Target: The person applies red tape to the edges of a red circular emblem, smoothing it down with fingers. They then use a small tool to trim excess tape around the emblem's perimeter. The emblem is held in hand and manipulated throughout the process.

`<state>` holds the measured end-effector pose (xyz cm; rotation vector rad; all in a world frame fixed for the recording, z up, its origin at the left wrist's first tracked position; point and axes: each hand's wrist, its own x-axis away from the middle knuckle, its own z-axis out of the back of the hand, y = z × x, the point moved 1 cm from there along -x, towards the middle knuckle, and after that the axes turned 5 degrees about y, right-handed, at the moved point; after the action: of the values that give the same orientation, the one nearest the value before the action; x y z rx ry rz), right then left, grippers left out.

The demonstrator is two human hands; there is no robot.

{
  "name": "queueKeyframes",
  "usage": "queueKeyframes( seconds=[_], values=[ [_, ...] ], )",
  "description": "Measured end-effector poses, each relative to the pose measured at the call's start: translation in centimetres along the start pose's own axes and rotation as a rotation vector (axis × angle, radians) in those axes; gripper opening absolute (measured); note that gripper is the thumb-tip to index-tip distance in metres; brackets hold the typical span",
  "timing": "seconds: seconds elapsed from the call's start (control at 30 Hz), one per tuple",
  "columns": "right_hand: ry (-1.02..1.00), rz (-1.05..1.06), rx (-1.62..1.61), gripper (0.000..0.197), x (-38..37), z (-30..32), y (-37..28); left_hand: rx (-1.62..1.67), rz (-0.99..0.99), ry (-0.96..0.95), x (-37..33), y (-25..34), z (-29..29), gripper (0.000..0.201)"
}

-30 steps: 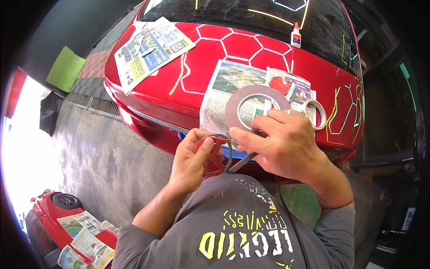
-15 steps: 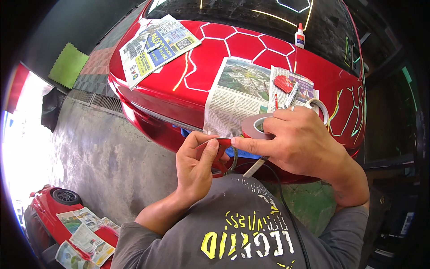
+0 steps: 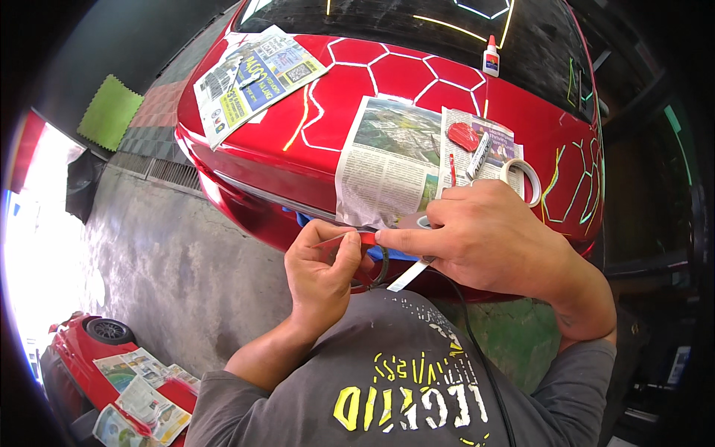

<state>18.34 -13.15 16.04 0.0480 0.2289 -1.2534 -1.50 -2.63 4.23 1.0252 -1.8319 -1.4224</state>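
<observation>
My left hand (image 3: 320, 264) pinches a red strip of tape (image 3: 367, 238) between thumb and fingers, in front of the car's rear edge. Against the end of that strip rests the index fingertip of my right hand (image 3: 484, 238). A roll of double-sided tape (image 3: 409, 221), grey-sided, sits in my right hand, mostly hidden behind the fingers. Below the same hand sticks out a flat silvery strip (image 3: 410, 276), blade-like; its other end is hidden. Under my left fingers hangs a dark loop (image 3: 384, 264), partly covered.
Newspaper (image 3: 387, 164) covers part of the red car trunk (image 3: 290, 167). On it lie a red lump (image 3: 463, 136), a marker (image 3: 478, 156) and a white tape ring (image 3: 530, 179). A glue bottle (image 3: 491, 58) stands farther back. Another newspaper (image 3: 261, 82) lies left. A black cable (image 3: 477, 335) crosses my shirt.
The tape roll has tilted and sunk behind my right fingers, showing less of its ring. The silvery strip has swung left. Both hands have shifted slightly left, still together at the red strip.
</observation>
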Motion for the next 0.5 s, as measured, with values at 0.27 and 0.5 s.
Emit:
queueKeyframes(
  seconds=[0.27,0.5],
  values=[
    [-0.016,-0.004,-0.004,0.031,-0.4,1.1,-0.2,0.079,0.075,-0.060,-0.5,-0.1,0.4,0.016],
    [-0.022,0.025,-0.001,0.033,-1.6,1.9,-0.7,-0.006,0.019,-0.010,-0.6,0.0,-0.2,0.013]
  ],
)
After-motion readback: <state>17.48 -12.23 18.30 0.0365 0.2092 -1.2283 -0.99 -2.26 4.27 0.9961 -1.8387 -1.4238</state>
